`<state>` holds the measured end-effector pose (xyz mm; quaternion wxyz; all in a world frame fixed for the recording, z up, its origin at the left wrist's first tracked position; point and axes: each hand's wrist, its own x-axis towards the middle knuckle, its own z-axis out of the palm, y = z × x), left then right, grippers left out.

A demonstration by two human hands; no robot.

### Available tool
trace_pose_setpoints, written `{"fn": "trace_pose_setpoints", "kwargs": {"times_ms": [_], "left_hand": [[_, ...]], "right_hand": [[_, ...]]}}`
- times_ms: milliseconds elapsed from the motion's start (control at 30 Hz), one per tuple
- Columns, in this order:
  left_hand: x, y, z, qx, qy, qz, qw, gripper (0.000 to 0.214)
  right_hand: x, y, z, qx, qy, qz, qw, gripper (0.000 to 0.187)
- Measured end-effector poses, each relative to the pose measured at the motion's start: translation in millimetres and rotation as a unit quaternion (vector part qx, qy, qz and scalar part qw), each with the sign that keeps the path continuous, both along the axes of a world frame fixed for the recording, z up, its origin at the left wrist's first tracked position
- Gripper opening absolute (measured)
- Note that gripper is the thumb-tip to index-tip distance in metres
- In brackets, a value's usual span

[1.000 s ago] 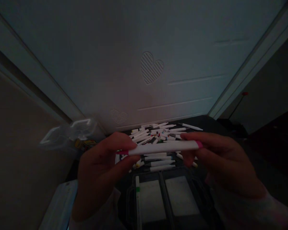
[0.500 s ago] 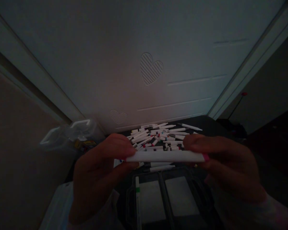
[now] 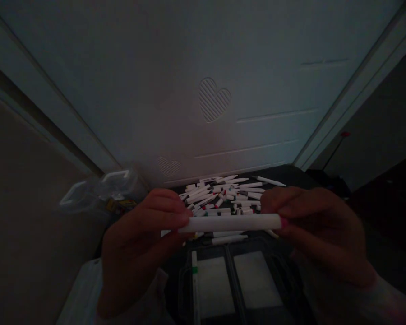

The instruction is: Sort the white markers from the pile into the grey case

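Observation:
A white marker (image 3: 233, 223) with pink at its ends lies level between my two hands, above the dark case. My left hand (image 3: 140, 246) pinches its left end between thumb and fingers. Its right end, where the pink shows, is gripped by my right hand (image 3: 320, 232). Below, a dark case (image 3: 230, 275) with two compartments stands open. One white marker with a green band (image 3: 195, 282) rests along the left side of its left compartment. Behind my hands spreads a pile of white markers and loose caps (image 3: 219, 192).
Clear plastic containers (image 3: 98, 189) stand at the back left, beside a yellow item (image 3: 113, 205). A white door with carved hearts (image 3: 214, 100) rises directly behind the pile. At the lower left lies a pale flat object (image 3: 79, 293). The room is dim.
The right end of the marker and my right fingers have shifted slightly left. My left hand keeps its hold, and the view has tilted a little.

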<state>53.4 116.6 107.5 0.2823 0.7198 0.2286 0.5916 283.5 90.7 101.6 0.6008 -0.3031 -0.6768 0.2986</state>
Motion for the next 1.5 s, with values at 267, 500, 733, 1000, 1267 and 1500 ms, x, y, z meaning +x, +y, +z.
{"fn": "trace_pose_setpoints", "kwargs": {"times_ms": [267,500,733,1000,1267,1500], "left_hand": [[0.3,-0.2,2.1,0.026,0.012,-0.008,1.000,0.027],[2.2,-2.9,2.6,0.015,0.019,0.020,1.000,0.029],[6.7,-0.7,-1.3,-0.023,-0.016,0.001,1.000,0.023],[14.2,-1.2,-3.6,-0.054,-0.050,-0.053,0.996,0.022],[17.1,-5.7,-1.9,-0.060,-0.045,-0.052,0.996,0.027],[17.4,-6.7,-1.1,-0.066,-0.028,-0.044,0.996,0.028]], "right_hand": [[1.0,1.7,1.3,0.003,-0.041,-0.030,0.999,0.022],[4.2,1.6,2.6,-0.008,-0.106,-0.057,0.993,0.025],[3.2,7.0,5.1,-0.084,-0.208,-0.082,0.971,0.012],[-0.4,12.5,3.5,-0.121,-0.291,-0.030,0.949,0.015],[-0.2,12.5,1.5,-0.146,-0.282,-0.020,0.948,0.015],[0.9,9.9,-1.1,-0.173,-0.223,-0.051,0.958,0.019]]}}
